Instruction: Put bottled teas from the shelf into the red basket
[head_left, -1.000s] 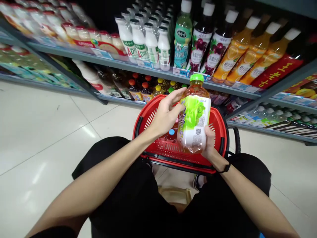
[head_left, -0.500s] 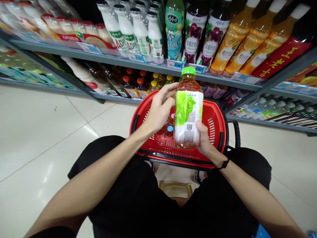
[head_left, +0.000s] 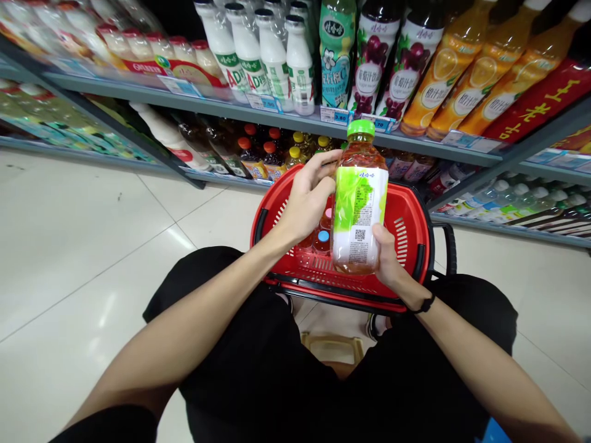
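Observation:
A drink bottle (head_left: 361, 212) with a green cap, amber liquid and a green-and-white label stands nearly upright over the basket. Its label side with small print and a square code faces me. My right hand (head_left: 389, 255) grips its lower right side, thumb across the label's edge and the other fingers hidden behind. At the bottle's upper left side, my left hand (head_left: 310, 200) is curved against it, with thumb and fingertips at its edge and partly hidden. Below is a red shopping basket (head_left: 289, 267) holding bottles, one with a blue cap (head_left: 324, 236) and another with a pink cap.
A grey shelf (head_left: 295, 123) runs across the front, with white milk-drink bottles (head_left: 302, 67), grape juice bottles (head_left: 376, 55) and orange juice bottles (head_left: 443, 67). Smaller bottles stand on the lower shelf. The basket's black handle (head_left: 447, 246) sticks out at right. A beige stool (head_left: 332, 347) shows between my legs.
The whole view has shifted slightly, so the shelf, basket and hands appear a little farther right. Both hands keep about the same position on the bottle.

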The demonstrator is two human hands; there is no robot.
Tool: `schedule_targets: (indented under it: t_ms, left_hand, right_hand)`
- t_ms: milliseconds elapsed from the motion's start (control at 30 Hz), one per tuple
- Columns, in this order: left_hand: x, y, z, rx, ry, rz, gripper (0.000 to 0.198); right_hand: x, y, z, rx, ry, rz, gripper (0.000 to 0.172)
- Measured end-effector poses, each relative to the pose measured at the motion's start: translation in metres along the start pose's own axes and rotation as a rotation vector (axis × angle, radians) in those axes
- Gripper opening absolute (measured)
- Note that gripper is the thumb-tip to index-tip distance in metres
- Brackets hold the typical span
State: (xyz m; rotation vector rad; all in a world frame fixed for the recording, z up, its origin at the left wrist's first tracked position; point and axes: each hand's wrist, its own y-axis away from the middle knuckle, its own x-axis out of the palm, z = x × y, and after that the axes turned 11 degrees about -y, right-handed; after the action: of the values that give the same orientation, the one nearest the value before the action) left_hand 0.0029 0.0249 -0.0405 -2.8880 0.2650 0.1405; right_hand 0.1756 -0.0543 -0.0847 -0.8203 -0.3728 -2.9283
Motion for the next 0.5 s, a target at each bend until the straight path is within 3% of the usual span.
schedule_targets:
  t_ms: [500]
  left_hand:
    - [0.0002,0.0002,0.0005,0.004,-0.044,-0.001,0.044]
  right_hand:
    - [-0.0024,0.0008,-0.0037,0.042,-0.019,-0.005,0.064]
